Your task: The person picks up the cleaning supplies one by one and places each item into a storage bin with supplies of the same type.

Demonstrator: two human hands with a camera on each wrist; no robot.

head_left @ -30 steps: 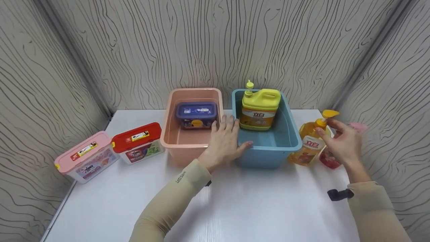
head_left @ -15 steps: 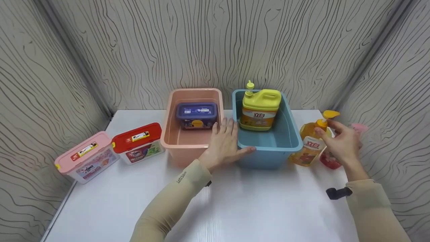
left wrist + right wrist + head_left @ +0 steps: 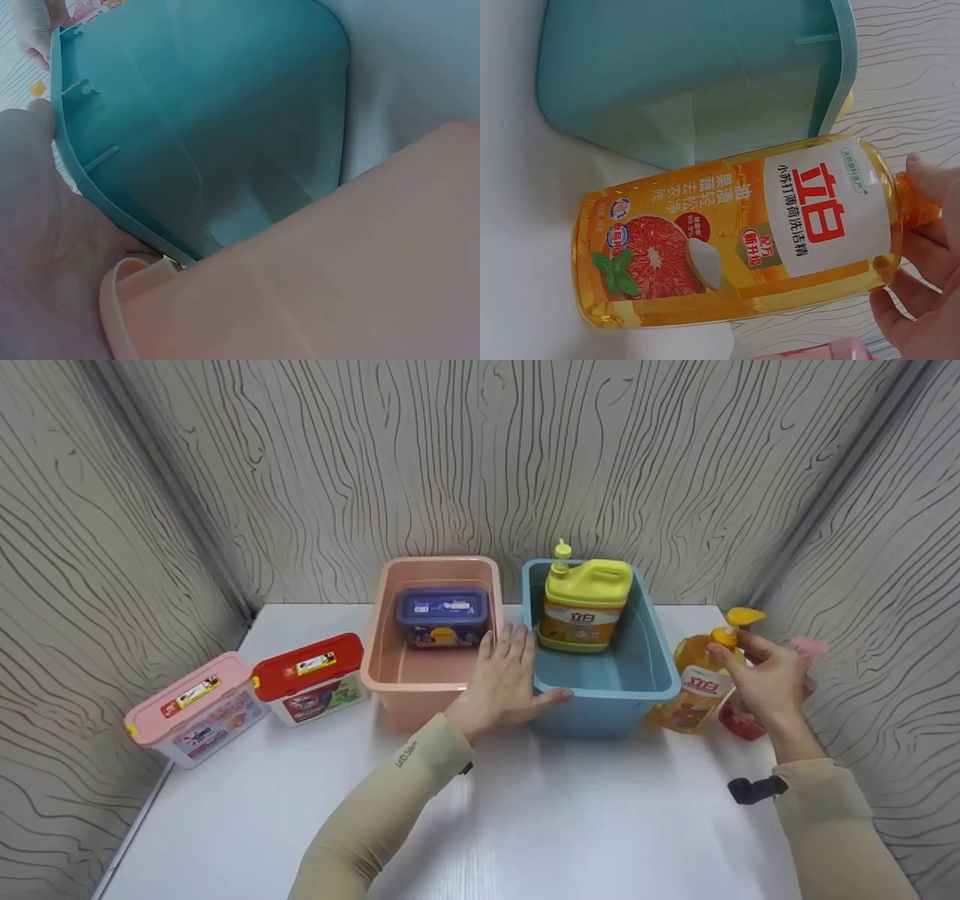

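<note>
My left hand (image 3: 501, 686) lies palm down with straight fingers across the neighbouring rims of a pink bin (image 3: 420, 688) and a blue bin (image 3: 592, 716). Its thumb stretches along the blue bin's front rim. On the right, my right hand (image 3: 769, 679) grips the orange neck of a pump bottle of dish soap (image 3: 735, 240), below its pump head. The bottle holds amber liquid and stands beside the blue bin's right wall, slightly tilted. A yellow jug with a pump (image 3: 583, 615) stands in the blue bin. A dark blue lidded tub (image 3: 442, 619) sits in the pink bin.
Partly behind my right hand is a red bottle with a pink pump (image 3: 742, 721). Left of the bins stand a red-lidded tub (image 3: 311, 679) and a pink-lidded tub (image 3: 196, 709). Patterned wall panels (image 3: 442, 457) enclose the white table (image 3: 585, 825).
My left thumb has spread slightly further along the blue bin's rim. The right hand stays at the bottle's neck, and the bottle has barely shifted.
</note>
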